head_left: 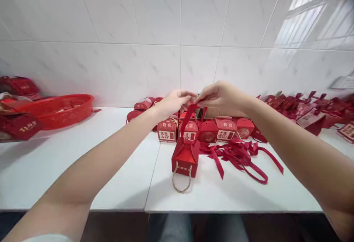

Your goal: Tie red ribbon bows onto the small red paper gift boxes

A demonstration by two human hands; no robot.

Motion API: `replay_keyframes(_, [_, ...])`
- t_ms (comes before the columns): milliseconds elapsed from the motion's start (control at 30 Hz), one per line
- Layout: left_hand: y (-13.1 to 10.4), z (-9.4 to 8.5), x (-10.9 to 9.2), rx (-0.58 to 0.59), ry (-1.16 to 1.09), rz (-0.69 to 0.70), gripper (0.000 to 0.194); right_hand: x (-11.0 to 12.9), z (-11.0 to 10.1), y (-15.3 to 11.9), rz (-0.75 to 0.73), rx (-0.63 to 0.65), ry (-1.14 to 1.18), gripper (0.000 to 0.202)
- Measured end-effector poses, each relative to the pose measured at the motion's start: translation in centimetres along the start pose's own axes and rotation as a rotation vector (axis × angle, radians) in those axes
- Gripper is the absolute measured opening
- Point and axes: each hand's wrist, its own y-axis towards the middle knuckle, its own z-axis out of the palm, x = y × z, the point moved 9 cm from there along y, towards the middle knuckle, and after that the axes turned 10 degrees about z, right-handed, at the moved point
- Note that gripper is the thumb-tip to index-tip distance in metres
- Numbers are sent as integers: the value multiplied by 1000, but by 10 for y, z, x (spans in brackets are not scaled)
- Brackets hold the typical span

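A small red gift box [186, 159] stands on the white table, its twisted cord handle [181, 191] hanging down the near side. A red ribbon [188, 119] rises from the box in a tall loop. My right hand [218, 96] pinches the upper part of this ribbon above the box. Close beside it, my left hand [177, 103] has its fingers bent together, the tips almost meeting the right fingertips. What the left fingertips grip, if anything, is hidden. To the right of the box lies a tangled pile of red ribbons [239, 155].
Behind the box stand several red boxes [225, 127] in a row, with a brown cardboard box [218, 112] among them. A red plastic basket [66, 111] is at the left. More red boxes [306, 109] crowd the right side, and a tiled wall [157, 65] rises behind.
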Motion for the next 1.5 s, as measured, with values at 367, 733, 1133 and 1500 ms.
replay_keyframes(367, [-3, 11, -10, 58, -111, 22, 24, 16, -8, -21, -337, -560, -315, 10])
replay_keyframes(733, [-5, 3, -50, 33, 362, 356, 30, 6, -14, -31, -333, -648, -191, 7])
replay_keyframes(1133, [6, 7, -81, 266, 660, 464, 23, -33, -10, -18, 23, -508, 302, 15])
replay_keyframes(1500, [-33, -53, -39, 114, 907, 307, 14, -86, 19, -75, 353, -440, 525, 29])
